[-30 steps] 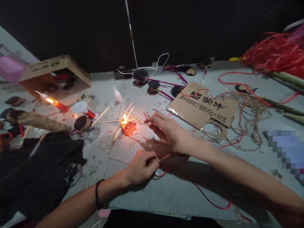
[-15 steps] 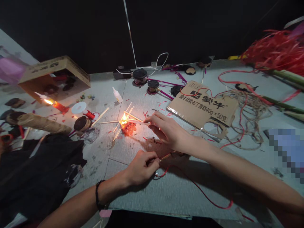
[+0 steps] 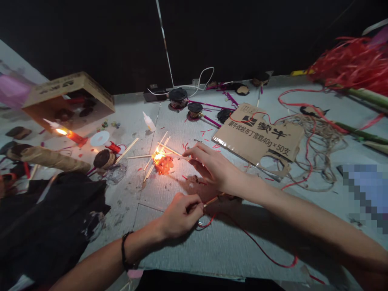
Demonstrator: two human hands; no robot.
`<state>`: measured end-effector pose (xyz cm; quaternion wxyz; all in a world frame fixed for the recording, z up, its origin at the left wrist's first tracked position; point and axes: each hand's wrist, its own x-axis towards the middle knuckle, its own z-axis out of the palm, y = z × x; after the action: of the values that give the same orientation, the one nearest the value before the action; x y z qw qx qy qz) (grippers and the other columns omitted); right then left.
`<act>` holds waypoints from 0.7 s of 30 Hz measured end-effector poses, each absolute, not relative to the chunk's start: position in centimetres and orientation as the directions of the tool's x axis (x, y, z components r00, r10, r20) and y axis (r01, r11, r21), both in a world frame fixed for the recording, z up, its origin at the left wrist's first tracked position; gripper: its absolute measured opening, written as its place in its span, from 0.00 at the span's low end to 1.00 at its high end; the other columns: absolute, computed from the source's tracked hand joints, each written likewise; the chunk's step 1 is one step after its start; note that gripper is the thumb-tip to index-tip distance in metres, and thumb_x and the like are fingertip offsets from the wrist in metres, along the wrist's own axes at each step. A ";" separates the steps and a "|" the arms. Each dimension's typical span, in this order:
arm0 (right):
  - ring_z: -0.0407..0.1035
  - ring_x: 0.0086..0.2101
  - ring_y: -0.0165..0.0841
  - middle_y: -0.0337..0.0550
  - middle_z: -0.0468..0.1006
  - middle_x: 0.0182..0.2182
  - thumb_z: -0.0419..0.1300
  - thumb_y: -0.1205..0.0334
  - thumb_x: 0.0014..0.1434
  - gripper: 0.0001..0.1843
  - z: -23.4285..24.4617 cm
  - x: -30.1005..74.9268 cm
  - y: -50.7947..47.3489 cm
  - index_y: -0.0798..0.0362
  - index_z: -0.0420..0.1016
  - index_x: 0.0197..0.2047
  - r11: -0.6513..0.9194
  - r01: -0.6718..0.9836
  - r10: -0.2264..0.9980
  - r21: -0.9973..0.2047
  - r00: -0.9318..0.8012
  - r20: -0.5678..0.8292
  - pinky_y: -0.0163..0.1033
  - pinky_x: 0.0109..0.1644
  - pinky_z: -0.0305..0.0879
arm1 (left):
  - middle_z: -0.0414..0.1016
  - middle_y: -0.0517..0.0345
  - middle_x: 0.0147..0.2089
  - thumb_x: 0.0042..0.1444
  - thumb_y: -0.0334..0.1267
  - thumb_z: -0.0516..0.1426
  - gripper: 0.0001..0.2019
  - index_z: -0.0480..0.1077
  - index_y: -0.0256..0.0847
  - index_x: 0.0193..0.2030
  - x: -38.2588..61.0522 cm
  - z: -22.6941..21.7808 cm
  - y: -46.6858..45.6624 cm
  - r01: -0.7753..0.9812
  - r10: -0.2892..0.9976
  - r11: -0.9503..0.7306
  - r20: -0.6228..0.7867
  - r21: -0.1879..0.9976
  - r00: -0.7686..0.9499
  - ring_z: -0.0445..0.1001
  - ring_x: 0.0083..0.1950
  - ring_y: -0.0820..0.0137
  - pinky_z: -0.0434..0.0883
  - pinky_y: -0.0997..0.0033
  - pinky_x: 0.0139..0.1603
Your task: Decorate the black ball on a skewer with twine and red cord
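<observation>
Where its tip meets the flame (image 3: 158,156), the thin wooden stick (image 3: 177,156) runs low over the table (image 3: 212,250), long axis left-right, pointing left; right hand (image 3: 212,167) pinches its right end. Left hand (image 3: 178,216), curled closed, pinches a second stick (image 3: 210,200) beside red wire (image 3: 257,244).

The left hand (image 3: 180,216) sits low and near, curled in a loose fist with thumb and forefinger pinched together, its forearm entering from the lower left. The right hand (image 3: 214,166) reaches farther out, palm down, fingers (image 3: 194,151) stretched forward and nipped at the tips — its arm crosses in from the right.
</observation>
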<state>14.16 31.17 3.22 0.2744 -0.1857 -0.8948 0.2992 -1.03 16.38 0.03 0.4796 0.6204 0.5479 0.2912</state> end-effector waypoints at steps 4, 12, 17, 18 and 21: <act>0.76 0.43 0.39 0.53 0.76 0.53 0.56 0.68 0.72 0.17 3.1 14.0 31.2 0.52 0.69 0.62 0.753 0.168 0.499 -0.636 -0.776 0.385 0.45 0.45 0.74 | 0.66 0.63 0.20 0.66 0.41 0.53 0.15 0.72 0.40 0.29 -1.1 -0.1 16.4 0.398 0.957 0.059 -0.166 0.915 0.238 0.61 0.23 0.74 0.57 0.69 0.26; 0.78 0.43 0.41 0.54 0.76 0.53 0.55 0.65 0.74 0.15 3.1 14.0 31.2 0.51 0.69 0.61 0.740 0.184 0.507 -0.647 -0.785 0.357 0.45 0.43 0.73 | 0.64 0.64 0.20 0.65 0.42 0.54 0.15 0.71 0.40 0.29 -1.2 0.0 16.4 0.409 0.950 0.094 -0.204 0.908 0.235 0.60 0.22 0.74 0.56 0.69 0.27; 0.76 0.44 0.42 0.54 0.76 0.53 0.56 0.65 0.72 0.16 2.9 13.9 31.4 0.51 0.69 0.62 0.756 0.158 0.486 -0.635 -0.786 0.383 0.45 0.45 0.72 | 0.66 0.63 0.21 0.65 0.43 0.53 0.16 0.74 0.39 0.30 -1.2 0.1 16.4 0.433 0.946 0.105 -0.225 0.895 0.235 0.62 0.23 0.74 0.57 0.68 0.28; 0.76 0.44 0.42 0.54 0.75 0.53 0.56 0.65 0.72 0.16 2.8 13.9 31.4 0.51 0.69 0.62 0.756 0.158 0.487 -0.635 -0.785 0.384 0.45 0.45 0.72 | 0.66 0.62 0.21 0.65 0.43 0.53 0.16 0.74 0.39 0.30 -1.2 0.1 16.4 0.436 0.945 0.107 -0.228 0.894 0.234 0.62 0.23 0.74 0.57 0.68 0.28; 0.76 0.43 0.41 0.54 0.76 0.52 0.57 0.64 0.72 0.16 2.8 13.8 31.4 0.51 0.69 0.61 0.745 0.170 0.502 -0.645 -0.779 0.375 0.44 0.44 0.71 | 0.65 0.63 0.21 0.65 0.43 0.52 0.16 0.73 0.39 0.30 -1.2 0.2 16.4 0.434 0.946 0.106 -0.226 0.895 0.234 0.62 0.23 0.74 0.57 0.68 0.27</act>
<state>13.84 31.38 2.81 0.2740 -0.1881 -0.8930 0.3035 -1.18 16.41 0.17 0.4886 0.6150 0.5607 0.2620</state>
